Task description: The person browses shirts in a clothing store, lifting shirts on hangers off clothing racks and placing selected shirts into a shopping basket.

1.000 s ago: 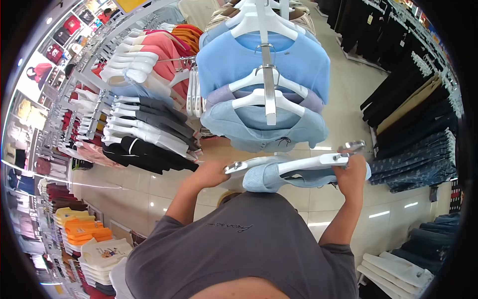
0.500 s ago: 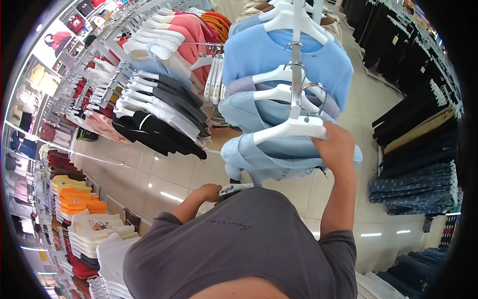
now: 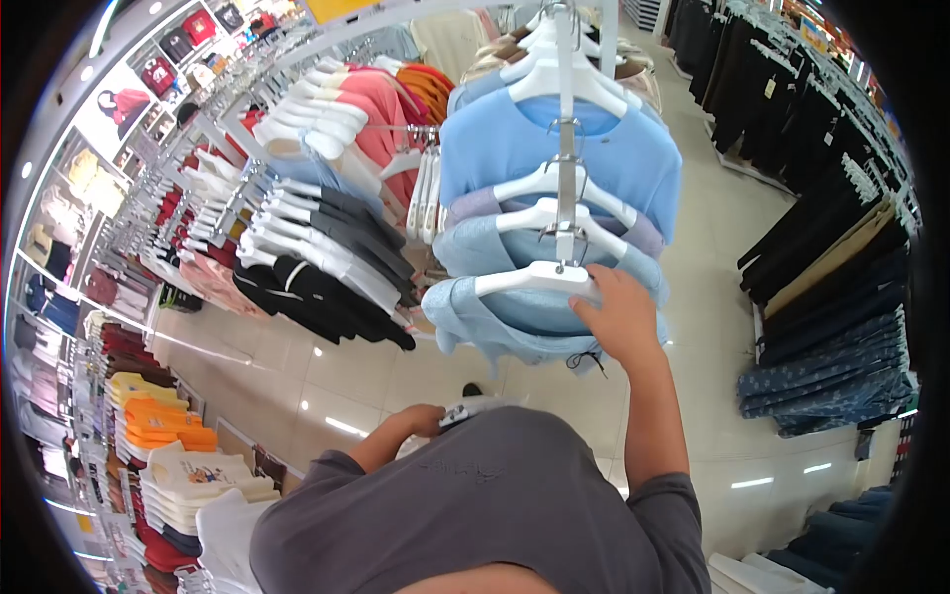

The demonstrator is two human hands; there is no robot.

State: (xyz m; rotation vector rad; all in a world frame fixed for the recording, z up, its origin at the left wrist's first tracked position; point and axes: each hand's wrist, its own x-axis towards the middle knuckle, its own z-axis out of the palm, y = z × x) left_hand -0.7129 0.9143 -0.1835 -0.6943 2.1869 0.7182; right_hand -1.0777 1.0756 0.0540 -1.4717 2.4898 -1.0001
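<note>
Light-blue front garment (image 3: 493, 333), head view: it hangs from a white front hanger (image 3: 524, 279) at the near end of the metal rail (image 3: 566, 194). Orientation: the hanger's long axis runs left to right, across the rail, which extends forward and away from the person. A dark drawstring (image 3: 586, 360) hangs at the neckline.

Right hand (image 3: 625, 315): raised, narrow in grasp, thumb in front and fingers over the top at the right end of the front hanger. It is the nearer hand to both the hanger and the rail end. The rail end lies just to the left of its fingertips. Whether the hook is fully seated on the rail cannot be told.

Left hand (image 3: 426, 421): low, close to the grey shirt (image 3: 475, 495), closed on the end of a pale hanger (image 3: 457, 413). The shirt hides part of that hanger; any garment on it cannot be identified. The front garment lies forward of this hand and to its right, well apart.

Adjacent items: a second light-blue garment (image 3: 473, 243) hangs directly behind the front one, followed by a lavender garment (image 3: 473, 205) and a brighter blue top (image 3: 475, 148). Dark trousers (image 3: 807, 243) hang on the right side.
</note>
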